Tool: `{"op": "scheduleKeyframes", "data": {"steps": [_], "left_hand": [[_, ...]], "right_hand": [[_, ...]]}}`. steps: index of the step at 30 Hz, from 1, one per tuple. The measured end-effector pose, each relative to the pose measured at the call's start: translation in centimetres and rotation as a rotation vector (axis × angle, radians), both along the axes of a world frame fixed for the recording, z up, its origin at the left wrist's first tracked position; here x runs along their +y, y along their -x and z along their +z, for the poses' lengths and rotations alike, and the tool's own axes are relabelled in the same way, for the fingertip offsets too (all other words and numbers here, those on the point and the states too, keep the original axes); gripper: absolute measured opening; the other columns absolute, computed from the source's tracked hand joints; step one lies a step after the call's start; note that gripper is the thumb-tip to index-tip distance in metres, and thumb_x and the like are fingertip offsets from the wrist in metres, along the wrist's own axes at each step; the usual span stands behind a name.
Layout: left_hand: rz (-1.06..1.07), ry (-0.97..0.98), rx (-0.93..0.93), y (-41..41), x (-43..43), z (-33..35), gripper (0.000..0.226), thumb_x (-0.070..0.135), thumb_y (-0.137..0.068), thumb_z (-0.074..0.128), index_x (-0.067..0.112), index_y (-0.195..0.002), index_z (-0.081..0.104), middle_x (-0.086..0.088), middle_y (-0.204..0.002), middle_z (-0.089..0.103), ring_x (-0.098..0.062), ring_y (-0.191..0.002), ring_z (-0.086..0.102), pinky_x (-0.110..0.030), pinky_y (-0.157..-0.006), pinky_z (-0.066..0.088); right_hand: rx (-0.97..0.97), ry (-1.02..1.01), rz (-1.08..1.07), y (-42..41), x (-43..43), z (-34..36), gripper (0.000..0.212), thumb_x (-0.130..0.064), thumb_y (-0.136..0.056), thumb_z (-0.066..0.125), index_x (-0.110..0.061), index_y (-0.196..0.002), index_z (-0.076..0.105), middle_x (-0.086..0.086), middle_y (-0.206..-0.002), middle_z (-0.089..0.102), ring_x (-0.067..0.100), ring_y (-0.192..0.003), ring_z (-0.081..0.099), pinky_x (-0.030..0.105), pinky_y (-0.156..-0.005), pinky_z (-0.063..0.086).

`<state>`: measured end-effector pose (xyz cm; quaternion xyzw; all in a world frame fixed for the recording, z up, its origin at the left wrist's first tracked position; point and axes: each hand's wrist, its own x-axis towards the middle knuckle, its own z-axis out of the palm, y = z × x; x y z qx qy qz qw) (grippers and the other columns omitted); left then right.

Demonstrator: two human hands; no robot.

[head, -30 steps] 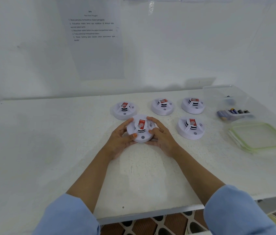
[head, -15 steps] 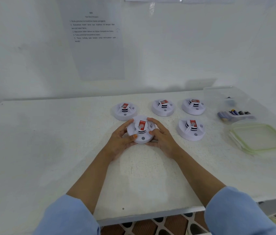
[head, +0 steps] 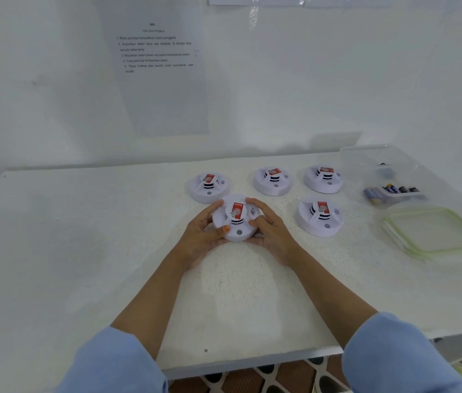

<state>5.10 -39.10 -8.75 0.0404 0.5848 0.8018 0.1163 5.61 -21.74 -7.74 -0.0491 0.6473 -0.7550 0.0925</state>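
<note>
A white round smoke detector (head: 235,222) with a red label on its raised middle is held just above centre of the frame, low over the white desk (head: 82,236); whether its underside touches the desk cannot be told. It is clasped from both sides. The left hand (head: 199,239) is curled round its left edge, with the thumb laid on the front rim and the fingers wrapped behind. The right hand (head: 273,232) is curled round its right edge, with the thumb pressed on the top face and the fingers reaching round the far side. Just behind and to the left, a second detector (head: 208,187) is set nearly against the held one. Two further units, a middle detector (head: 273,180) and a far-right detector (head: 323,178), are lined up along the back, and a fifth detector (head: 319,216) lies to the right of the right hand, apart from it. At the right edge of the frame a clear plastic container (head: 380,154) is seen with batteries (head: 391,191) inside, and below it a green-rimmed lid (head: 434,231) lies flat on the desk. A printed sheet (head: 156,95) is fixed to the wall at the upper left. Blue sleeves (head: 400,355) are seen at the bottom edge.
</note>
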Motion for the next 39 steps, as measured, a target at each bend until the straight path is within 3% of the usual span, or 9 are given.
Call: {"op": "scheduleKeyframes", "data": {"steps": [2, 6, 12, 18, 21, 27, 31, 34, 39], "left_hand": [[-0.011, 0.036, 0.003, 0.0, 0.0, 0.0, 0.051, -0.002, -0.085, 0.058, 0.025, -0.126, 0.048, -0.001, -0.127, 0.052, -0.021, -0.116, 0.054, -0.028, -0.078, 0.057], [-0.023, 0.283, 0.115, 0.1, 0.3, -0.3, 0.056, 0.012, -0.085, 0.063, 0.028, -0.135, 0.042, 0.001, -0.135, 0.049, -0.018, -0.122, 0.050, -0.035, -0.097, 0.048], [-0.020, 0.613, 0.206, 0.7, 1.0, -0.3, 0.058, 0.023, -0.089, 0.059, 0.022, -0.142, 0.035, 0.001, -0.143, 0.043, -0.017, -0.128, 0.044, -0.036, -0.108, 0.037], [-0.061, 0.724, 0.200, 1.0, 1.2, 0.2, 0.054, 0.021, -0.091, 0.056, 0.020, -0.141, 0.036, -0.002, -0.145, 0.040, -0.022, -0.132, 0.039, -0.030, -0.104, 0.035], [-0.038, 0.681, 0.167, 0.9, 0.9, 0.6, 0.059, 0.028, -0.088, 0.060, 0.029, -0.141, 0.034, 0.005, -0.139, 0.043, -0.019, -0.124, 0.044, -0.032, -0.102, 0.038], [0.242, 0.632, 0.198, 4.0, -2.8, 2.2, 0.061, 0.019, -0.084, 0.067, 0.026, -0.137, 0.039, 0.002, -0.124, 0.045, -0.016, -0.105, 0.044, -0.027, -0.085, 0.036], [0.168, 0.663, 0.152, 8.2, -5.1, 2.4, 0.082, 0.011, -0.072, 0.078, 0.025, -0.140, 0.035, 0.001, -0.128, 0.040, -0.017, -0.112, 0.040, -0.026, -0.087, 0.035], [0.038, 0.677, 0.125, 10.8, -6.1, 2.0, 0.101, 0.013, -0.056, 0.085, 0.024, -0.141, 0.032, 0.001, -0.131, 0.039, -0.018, -0.115, 0.042, -0.022, -0.083, 0.041], [-0.091, 0.674, 0.162, 14.0, -6.6, 1.5, 0.099, -0.006, -0.061, 0.081, 0.018, -0.141, 0.030, -0.002, -0.130, 0.046, -0.016, -0.115, 0.049, -0.009, -0.073, 0.048]], "right_hand": [[0.048, -0.072, -0.020, 0.0, 0.0, -0.1, 0.036, -0.004, -0.093, 0.043, -0.028, -0.120, 0.049, -0.001, -0.121, 0.057, 0.016, -0.107, 0.058, 0.032, -0.084, 0.055], [0.124, -0.295, -0.093, 0.3, 0.3, 0.0, 0.039, -0.004, -0.091, 0.043, -0.023, -0.125, 0.048, -0.001, -0.115, 0.057, 0.007, -0.086, 0.053, 0.017, -0.066, 0.044], [0.124, -0.449, -0.117, 0.4, 1.1, -0.3, 0.039, -0.011, -0.091, 0.045, -0.024, -0.127, 0.048, -0.009, -0.115, 0.054, 0.010, -0.098, 0.049, 0.020, -0.080, 0.040], [0.161, -0.555, -0.104, 0.8, 1.5, -0.8, 0.036, -0.015, -0.090, 0.050, -0.022, -0.126, 0.049, 0.002, -0.127, 0.045, 0.012, -0.118, 0.039, 0.026, -0.095, 0.033], [0.124, -0.538, -0.078, 1.3, 2.0, -0.1, 0.037, -0.015, -0.090, 0.052, -0.024, -0.126, 0.050, 0.003, -0.131, 0.037, 0.006, -0.114, 0.032, 0.023, -0.095, 0.028], [0.175, -0.506, -0.044, 5.7, 0.8, 3.5, 0.045, -0.022, -0.085, 0.064, -0.028, -0.127, 0.049, -0.002, -0.113, 0.046, 0.012, -0.101, 0.045, 0.024, -0.087, 0.037], [0.136, -0.568, 0.119, 10.1, -0.8, 3.4, 0.061, -0.019, -0.078, 0.072, -0.028, -0.131, 0.044, 0.006, -0.123, 0.047, 0.018, -0.110, 0.046, 0.026, -0.093, 0.040], [0.136, -0.670, 0.230, 12.7, -1.9, 2.4, 0.074, -0.014, -0.075, 0.075, -0.023, -0.137, 0.036, 0.006, -0.127, 0.046, 0.012, -0.108, 0.046, 0.016, -0.088, 0.039], [0.231, -0.714, 0.255, 14.7, -2.1, 1.5, 0.086, -0.005, -0.069, 0.079, -0.010, -0.140, 0.032, 0.007, -0.135, 0.045, 0.003, -0.102, 0.047, 0.003, -0.081, 0.036]]}}
